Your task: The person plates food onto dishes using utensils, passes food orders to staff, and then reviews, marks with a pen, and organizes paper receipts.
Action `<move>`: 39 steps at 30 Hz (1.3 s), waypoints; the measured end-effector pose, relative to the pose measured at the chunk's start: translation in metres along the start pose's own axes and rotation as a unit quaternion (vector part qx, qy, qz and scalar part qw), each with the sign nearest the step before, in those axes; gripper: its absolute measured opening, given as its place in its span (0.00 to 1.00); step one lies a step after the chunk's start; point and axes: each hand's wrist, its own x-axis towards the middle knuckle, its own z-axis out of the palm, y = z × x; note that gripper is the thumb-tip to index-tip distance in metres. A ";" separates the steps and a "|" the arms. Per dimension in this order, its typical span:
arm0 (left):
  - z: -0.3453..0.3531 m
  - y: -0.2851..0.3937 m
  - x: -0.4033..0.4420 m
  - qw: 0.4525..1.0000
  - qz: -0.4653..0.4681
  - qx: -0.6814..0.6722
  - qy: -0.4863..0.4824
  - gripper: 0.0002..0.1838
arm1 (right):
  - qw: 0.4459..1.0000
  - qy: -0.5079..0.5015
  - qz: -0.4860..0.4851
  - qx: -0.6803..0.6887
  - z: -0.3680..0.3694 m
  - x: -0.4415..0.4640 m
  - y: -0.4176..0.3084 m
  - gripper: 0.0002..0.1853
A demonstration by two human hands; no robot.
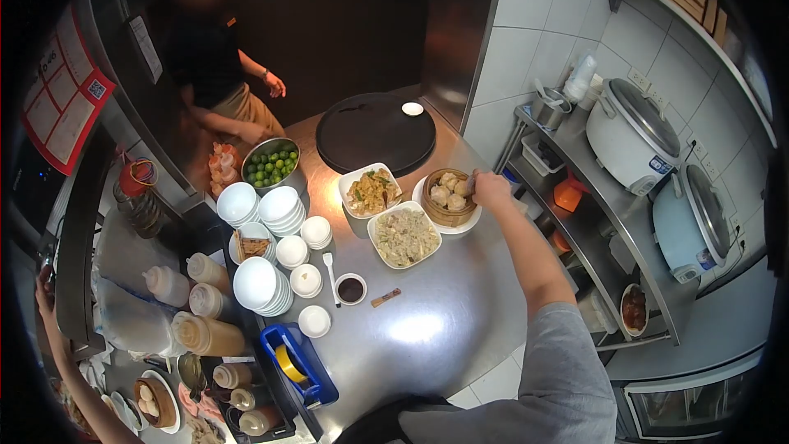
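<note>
Evidently, fried rice [403, 237] and dumplings [440, 196] are dished up; the right hand [491, 190] seems closed at the bamboo steamer's [448, 217] rim.

Glossy smooth metal tabletop [485, 304] at the centre; matt black round tray [370, 136] above it. Woven-wood steamer [436, 207] right of centre, glossy white bowls [263, 284] to the left, shiny blue plastic dispenser [312, 378] at lower left.

Right arm [536, 256]: bare from mid-upper arm down, grey short sleeve above; extended forward and slightly inward over the table, only mildly bent at the elbow. Right hand [491, 190]: bare, back uppermost, fingers curled inward, fingertips too small to make out.
</note>
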 end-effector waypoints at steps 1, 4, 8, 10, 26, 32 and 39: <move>0.000 0.005 -0.001 1.000 0.003 0.016 0.001 0.29 | 1.000 -0.003 0.008 0.008 -0.005 -0.006 0.002 0.20; 0.000 0.002 0.000 1.000 -0.003 -0.013 0.008 0.30 | 0.999 -0.014 0.021 0.024 -0.015 -0.019 0.008 0.18; 0.002 0.001 0.003 1.000 -0.005 0.022 0.015 0.28 | 0.999 -0.023 0.011 0.034 -0.007 -0.031 0.018 0.18; -0.001 0.003 0.004 0.997 -0.005 0.075 0.009 0.27 | 0.999 -0.019 -0.007 0.039 -0.001 -0.039 0.016 0.18; 0.010 0.023 0.004 0.996 -0.047 0.061 0.043 0.23 | 0.998 0.018 -0.025 0.048 -0.010 -0.046 0.011 0.15; 0.011 0.037 0.003 0.991 -0.049 0.109 0.052 0.23 | 1.000 0.008 0.020 -0.003 -0.018 -0.031 0.009 0.16; 0.015 0.062 -0.002 0.993 -0.064 0.076 0.069 0.23 | 0.999 0.030 -0.024 -0.018 -0.010 -0.010 0.000 0.18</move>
